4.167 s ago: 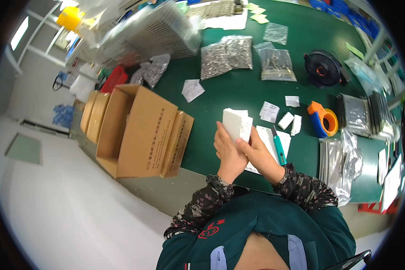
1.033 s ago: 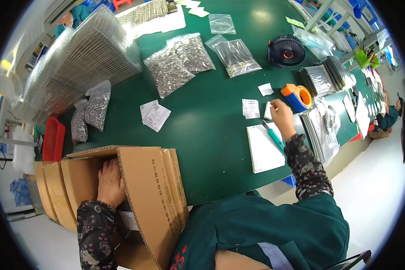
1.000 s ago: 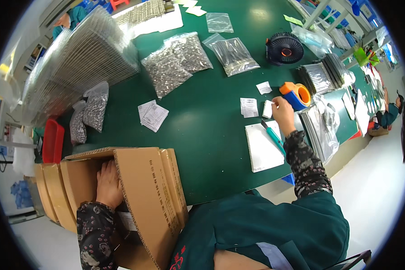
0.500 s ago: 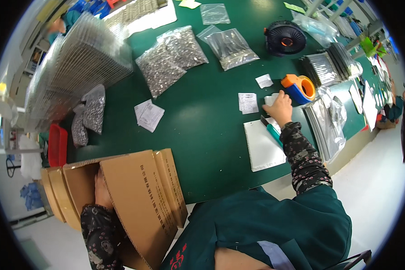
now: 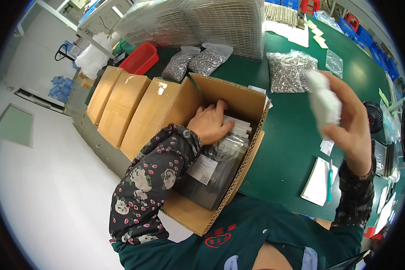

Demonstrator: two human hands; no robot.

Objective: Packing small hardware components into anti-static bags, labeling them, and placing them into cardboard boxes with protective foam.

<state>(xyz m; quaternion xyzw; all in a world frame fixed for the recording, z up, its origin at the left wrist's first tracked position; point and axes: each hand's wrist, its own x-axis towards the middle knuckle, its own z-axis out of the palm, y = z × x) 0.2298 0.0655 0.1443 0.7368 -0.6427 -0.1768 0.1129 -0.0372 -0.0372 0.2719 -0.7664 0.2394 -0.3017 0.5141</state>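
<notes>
My left hand (image 5: 208,123) reaches into an open cardboard box (image 5: 218,87), fingers spread on the contents near its far side. White block-like pieces (image 5: 242,127) lie beside its fingertips. Below them in the box are clear plastic bags of dark, long parts (image 5: 202,191), one bearing a white label (image 5: 203,169). Raised over the table to the right of the box, my right hand (image 5: 353,121) grips a small white foam-like piece (image 5: 322,100) between thumb and fingers. Motion blurs that piece, so its exact kind does not show.
Closed cartons (image 5: 121,110) stand left of the box. Behind are a red bin (image 5: 140,58), bags of small metal parts (image 5: 210,58) and stacked clear trays (image 5: 229,27). On the green table (image 5: 279,139) lie a white pad (image 5: 314,184) and a teal cutter (image 5: 330,184).
My view has swung left toward the box. My right hand has lifted from beside the tape dispenser, carrying the white piece leftward. My left hand, partly hidden before, now shows inside the box.
</notes>
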